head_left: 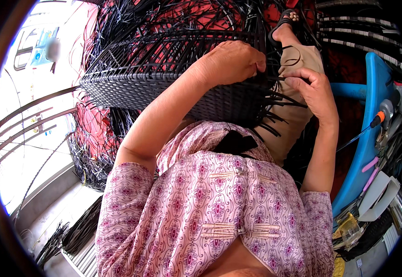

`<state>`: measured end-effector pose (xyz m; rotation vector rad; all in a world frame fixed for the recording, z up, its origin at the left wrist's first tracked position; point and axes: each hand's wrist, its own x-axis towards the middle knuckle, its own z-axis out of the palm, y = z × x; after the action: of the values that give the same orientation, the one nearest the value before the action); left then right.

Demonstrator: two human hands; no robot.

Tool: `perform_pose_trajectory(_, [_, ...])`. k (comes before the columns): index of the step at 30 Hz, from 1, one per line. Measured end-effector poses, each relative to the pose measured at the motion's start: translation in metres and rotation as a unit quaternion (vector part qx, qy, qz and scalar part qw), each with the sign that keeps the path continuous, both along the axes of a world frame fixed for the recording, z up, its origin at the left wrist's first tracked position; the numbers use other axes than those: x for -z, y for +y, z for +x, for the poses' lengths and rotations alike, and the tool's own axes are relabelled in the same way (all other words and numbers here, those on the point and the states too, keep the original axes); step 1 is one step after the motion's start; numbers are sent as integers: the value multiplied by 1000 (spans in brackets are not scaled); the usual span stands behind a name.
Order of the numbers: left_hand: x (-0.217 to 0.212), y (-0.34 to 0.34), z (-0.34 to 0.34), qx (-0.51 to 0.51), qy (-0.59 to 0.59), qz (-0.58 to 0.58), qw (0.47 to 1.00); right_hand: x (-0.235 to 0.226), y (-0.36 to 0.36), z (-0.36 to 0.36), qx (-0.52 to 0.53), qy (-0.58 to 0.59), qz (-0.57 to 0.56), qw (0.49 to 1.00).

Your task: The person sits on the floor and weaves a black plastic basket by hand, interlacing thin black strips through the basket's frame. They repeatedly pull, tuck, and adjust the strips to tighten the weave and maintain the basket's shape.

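Black woven wickerwork (136, 90) stretched across the upper middle of the frame, just beyond the patterned shirt (210, 198); its near right corner lay by the trousered leg (295, 124), which perhaps helped to prop it. At that right end, the left hand (232, 62) was curled narrow, knuckles up, probably to steady the edge; whether its fingers closed on a strand could not be told. Just beside it, the right hand (315, 90) pinched a thin dark strip (277, 78) between thumb and forefinger, a grip that likely kept the strip taut and guided. Loose strand ends (271, 127) jutted below, seemingly left free because they were unwoven. At the right of the frame, a screwdriver (377, 119) and pink-handled scissors (370, 170) lay by the blue stool (375, 74), presumably for easy reach.
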<state>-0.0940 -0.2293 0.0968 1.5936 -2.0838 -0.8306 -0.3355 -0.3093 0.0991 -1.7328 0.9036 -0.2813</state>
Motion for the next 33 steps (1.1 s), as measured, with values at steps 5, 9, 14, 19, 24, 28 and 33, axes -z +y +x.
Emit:
perform_pose_trajectory(5, [-3, 2, 5, -12, 34, 14, 999, 4, 5, 7, 19, -2, 45, 999])
perform_pose_trajectory(9, [-9, 9, 15, -93, 92, -2, 991, 19, 8, 10, 21, -21, 96, 995])
perform_pose_trajectory(14, [-7, 21, 24, -80, 66, 76, 992, 22, 10, 13, 47, -35, 178, 982])
perform_pose_trajectory(19, [3, 16, 21, -33, 59, 97, 993, 28, 10, 13, 40, -37, 168, 984])
perform_pose_trajectory(24, [1, 9, 27, -70, 151, 176, 970, 29, 13, 11, 44, -49, 158, 985])
perform_pose_trajectory(28, [0, 9, 29, -64, 147, 205, 965, 31, 14, 13, 38, -53, 144, 987])
perform_pose_trajectory(33, [4, 7, 32, -64, 197, 230, 951, 34, 17, 13, 48, -69, 139, 987])
